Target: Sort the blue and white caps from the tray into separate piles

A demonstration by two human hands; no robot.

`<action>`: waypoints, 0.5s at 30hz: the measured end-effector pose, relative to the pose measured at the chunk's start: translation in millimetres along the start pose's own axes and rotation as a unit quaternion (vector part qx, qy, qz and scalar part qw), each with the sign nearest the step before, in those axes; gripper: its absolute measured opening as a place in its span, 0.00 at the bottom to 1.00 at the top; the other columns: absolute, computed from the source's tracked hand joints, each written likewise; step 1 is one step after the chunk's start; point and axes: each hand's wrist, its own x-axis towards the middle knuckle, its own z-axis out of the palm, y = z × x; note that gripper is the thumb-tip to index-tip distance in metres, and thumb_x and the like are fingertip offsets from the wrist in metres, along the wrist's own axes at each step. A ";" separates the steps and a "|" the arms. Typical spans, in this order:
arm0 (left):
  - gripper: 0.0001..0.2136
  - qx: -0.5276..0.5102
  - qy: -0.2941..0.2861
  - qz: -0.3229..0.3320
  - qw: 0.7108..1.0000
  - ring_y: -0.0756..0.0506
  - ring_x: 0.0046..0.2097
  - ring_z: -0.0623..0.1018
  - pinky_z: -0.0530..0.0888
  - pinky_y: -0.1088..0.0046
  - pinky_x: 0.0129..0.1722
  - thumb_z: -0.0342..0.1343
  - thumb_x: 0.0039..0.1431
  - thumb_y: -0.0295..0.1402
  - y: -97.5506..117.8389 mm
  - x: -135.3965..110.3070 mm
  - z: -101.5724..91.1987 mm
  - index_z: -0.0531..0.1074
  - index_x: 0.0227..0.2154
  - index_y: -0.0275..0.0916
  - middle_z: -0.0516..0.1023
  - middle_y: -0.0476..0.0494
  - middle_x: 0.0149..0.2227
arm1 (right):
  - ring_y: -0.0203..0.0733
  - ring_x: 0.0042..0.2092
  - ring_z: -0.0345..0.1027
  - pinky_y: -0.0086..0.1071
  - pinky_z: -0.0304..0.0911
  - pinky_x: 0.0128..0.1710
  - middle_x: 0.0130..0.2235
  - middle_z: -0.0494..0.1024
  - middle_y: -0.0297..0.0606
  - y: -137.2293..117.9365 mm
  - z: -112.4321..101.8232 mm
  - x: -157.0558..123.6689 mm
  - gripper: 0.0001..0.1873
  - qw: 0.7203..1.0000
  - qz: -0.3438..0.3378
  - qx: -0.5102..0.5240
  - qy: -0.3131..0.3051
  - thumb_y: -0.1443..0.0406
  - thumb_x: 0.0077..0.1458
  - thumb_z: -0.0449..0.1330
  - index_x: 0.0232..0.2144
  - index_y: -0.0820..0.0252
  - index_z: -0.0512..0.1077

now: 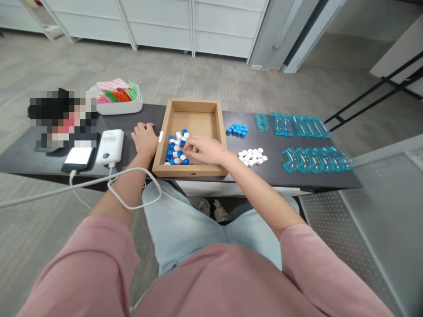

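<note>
An open cardboard box (190, 168) sits on the dark table in front of me. Blue and white hexagonal pieces (176, 147) lie mixed in its left part. My right hand (205, 149) reaches over the box's near right side, its thumb and fingertips drawn together at the right edge of these pieces. Whatever those fingertips hold, if anything, is too small to make out. Flat on the table beside the box's left wall rests my left hand (145, 137), fingers apart and nothing in it.
Right of the box lie blue pieces (237, 129), white pieces (252, 156) and rows of clear teal plastic parts (300, 125). To the left are a white power bank (110, 146), a phone-like device (79, 156) and a white basket (120, 107). A white cable (158, 193) loops over my left forearm.
</note>
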 end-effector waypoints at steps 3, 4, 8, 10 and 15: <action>0.30 0.003 -0.005 -0.001 1.000 0.21 0.75 0.71 0.66 0.43 0.72 0.47 0.76 0.42 -1.8 2.4 2.3 0.74 0.74 0.39 0.71 0.16 0.75 | 0.49 0.51 0.78 0.36 0.66 0.48 0.51 0.87 0.43 -9.6 20.4 27.9 0.05 0.996 0.031 -0.051 -0.064 0.64 0.72 0.69 0.48 0.56 0.83; 0.30 0.002 -0.005 -0.001 1.000 0.21 0.75 0.70 0.66 0.42 0.72 0.47 0.76 0.41 -2.1 3.1 2.9 0.74 0.74 0.39 0.71 0.16 0.75 | 0.50 0.51 0.78 0.36 0.66 0.48 0.51 0.87 0.43 -10.0 24.6 32.1 0.05 0.994 0.038 -0.064 -0.078 0.65 0.71 0.69 0.48 0.56 0.82; 0.30 0.000 0.003 0.002 1.000 0.21 0.74 0.71 0.66 0.41 0.72 0.47 0.77 0.41 -3.5 4.4 6.7 0.74 0.74 0.38 0.71 0.16 0.75 | 0.51 0.53 0.78 0.36 0.67 0.50 0.55 0.86 0.44 -6.3 28.4 30.3 0.14 0.996 0.031 -0.059 -0.063 0.72 0.66 0.67 0.52 0.56 0.81; 0.29 -0.002 0.008 0.005 1.000 0.20 0.74 0.71 0.66 0.40 0.72 0.49 0.76 0.41 -4.3 4.2 8.4 0.75 0.74 0.38 0.71 0.16 0.75 | 0.51 0.54 0.78 0.37 0.68 0.51 0.56 0.85 0.44 -4.7 23.8 24.3 0.18 0.999 0.021 -0.038 -0.028 0.73 0.65 0.66 0.55 0.56 0.80; 0.30 -0.001 -0.001 0.004 1.000 0.21 0.74 0.69 0.65 0.42 0.72 0.46 0.79 0.41 -4.0 1.8 6.4 0.74 0.74 0.33 0.69 0.16 0.75 | 0.49 0.48 0.77 0.40 0.71 0.52 0.51 0.84 0.43 9.8 -7.9 -11.2 0.09 0.994 -0.006 0.023 0.107 0.67 0.69 0.65 0.51 0.56 0.78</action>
